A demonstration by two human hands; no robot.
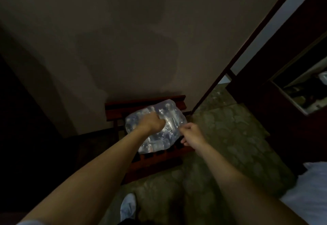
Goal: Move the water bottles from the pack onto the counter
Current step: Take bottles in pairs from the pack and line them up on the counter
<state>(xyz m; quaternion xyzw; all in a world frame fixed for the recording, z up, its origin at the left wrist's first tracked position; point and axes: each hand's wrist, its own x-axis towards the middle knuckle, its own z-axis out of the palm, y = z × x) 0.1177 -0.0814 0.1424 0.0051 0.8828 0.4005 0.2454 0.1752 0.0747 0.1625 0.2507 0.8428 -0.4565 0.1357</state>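
Observation:
A shrink-wrapped pack of water bottles (164, 118) lies on a low slatted wooden rack (159, 161) against the wall. Several clear bottles show dimly through the plastic film. My left hand (153, 121) rests on top of the pack with its fingers curled into the wrap. At the pack's right edge, my right hand (192, 133) is closed and pinches the film. The room is dim and the image is blurred, so single bottles are hard to make out.
A patterned green carpet (230, 136) covers the floor to the right. Dark wooden furniture with a mirror (300, 92) stands at the right. A white bed corner (311, 189) shows at the lower right. My white slipper (128, 205) is at the bottom.

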